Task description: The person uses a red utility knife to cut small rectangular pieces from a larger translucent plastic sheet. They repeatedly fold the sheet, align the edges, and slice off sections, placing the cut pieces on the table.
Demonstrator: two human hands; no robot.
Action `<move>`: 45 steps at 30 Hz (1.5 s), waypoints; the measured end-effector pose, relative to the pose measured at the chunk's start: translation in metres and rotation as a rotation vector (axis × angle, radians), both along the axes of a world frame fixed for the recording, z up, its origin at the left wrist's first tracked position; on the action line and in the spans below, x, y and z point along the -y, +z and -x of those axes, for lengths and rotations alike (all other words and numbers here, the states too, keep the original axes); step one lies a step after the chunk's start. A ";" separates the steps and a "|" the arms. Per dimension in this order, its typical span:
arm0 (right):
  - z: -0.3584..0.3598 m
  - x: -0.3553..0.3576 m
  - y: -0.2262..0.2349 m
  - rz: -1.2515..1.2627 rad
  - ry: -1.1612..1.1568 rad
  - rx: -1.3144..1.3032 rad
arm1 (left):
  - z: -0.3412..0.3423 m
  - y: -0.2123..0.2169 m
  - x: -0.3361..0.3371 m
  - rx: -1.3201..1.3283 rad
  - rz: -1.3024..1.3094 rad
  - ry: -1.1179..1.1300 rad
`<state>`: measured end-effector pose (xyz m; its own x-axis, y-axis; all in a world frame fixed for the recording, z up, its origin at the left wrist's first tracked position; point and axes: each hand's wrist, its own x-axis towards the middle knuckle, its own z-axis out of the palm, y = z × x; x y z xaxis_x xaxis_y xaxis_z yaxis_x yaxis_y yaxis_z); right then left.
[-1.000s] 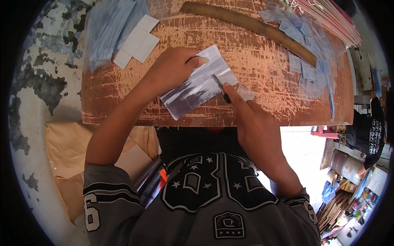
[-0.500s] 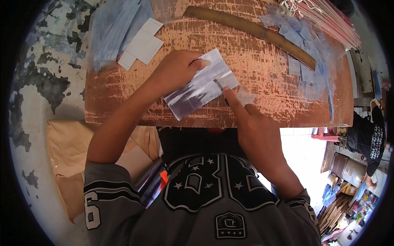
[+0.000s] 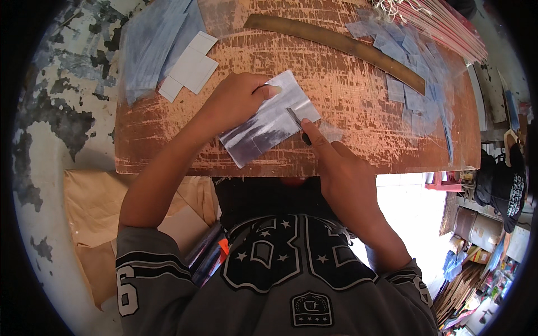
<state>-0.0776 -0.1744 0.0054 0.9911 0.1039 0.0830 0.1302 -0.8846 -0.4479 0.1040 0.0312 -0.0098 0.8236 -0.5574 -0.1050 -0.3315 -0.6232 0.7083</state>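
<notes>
My left hand (image 3: 238, 98) pinches the upper left edge of a stack of shiny clear plastic sheets (image 3: 263, 136) with pale material under it, thumb on top and fingers underneath. The stack is tilted near the table's front edge. In my right hand (image 3: 344, 162) is a utility knife (image 3: 295, 119). Its blade lies on the right part of the plastic, the index finger stretched along it. Most of the handle is hidden by the hand. A small clear plastic scrap (image 3: 332, 133) lies just right of the stack.
A white cut-out card (image 3: 190, 66) and bluish plastic sheets (image 3: 154, 45) lie at the table's far left. A long brown strip (image 3: 336, 45) crosses the back. Plastic offcuts (image 3: 414, 95) and a bundle of pink sticks (image 3: 443, 25) are on the right. Another person (image 3: 499, 187) is at far right.
The whole view has shifted slightly left. My left hand still pins the stack, and the knife blade stays on nearly the same part of it.
</notes>
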 end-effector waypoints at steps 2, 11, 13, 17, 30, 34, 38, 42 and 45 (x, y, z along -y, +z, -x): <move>-0.002 -0.001 0.001 0.015 0.000 -0.005 | 0.000 -0.001 0.000 -0.012 0.000 0.003; -0.003 -0.003 0.005 -0.015 -0.014 -0.042 | -0.002 0.001 0.000 0.016 -0.023 -0.015; -0.004 -0.001 0.003 0.004 0.008 -0.042 | -0.001 0.002 0.000 0.022 -0.014 -0.016; -0.004 -0.001 0.004 0.013 0.009 -0.062 | -0.001 0.002 0.001 0.016 -0.025 -0.013; -0.016 -0.005 0.028 0.084 0.061 -0.102 | 0.002 -0.002 0.002 0.064 -0.021 -0.002; -0.014 -0.005 0.028 0.098 0.073 -0.107 | -0.001 -0.002 0.000 0.023 -0.034 0.007; -0.012 -0.004 0.027 0.101 0.071 -0.102 | 0.001 0.002 0.001 0.032 -0.030 0.002; -0.007 -0.004 0.020 0.090 0.057 -0.076 | -0.001 -0.001 -0.002 0.041 -0.063 -0.028; -0.004 -0.005 0.014 0.100 0.044 -0.057 | -0.001 0.002 0.000 0.010 -0.094 -0.032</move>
<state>-0.0740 -0.1697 0.0196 0.9882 0.1526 0.0141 0.1472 -0.9190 -0.3657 0.1051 0.0316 -0.0073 0.8070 -0.5713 -0.1494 -0.3592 -0.6756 0.6439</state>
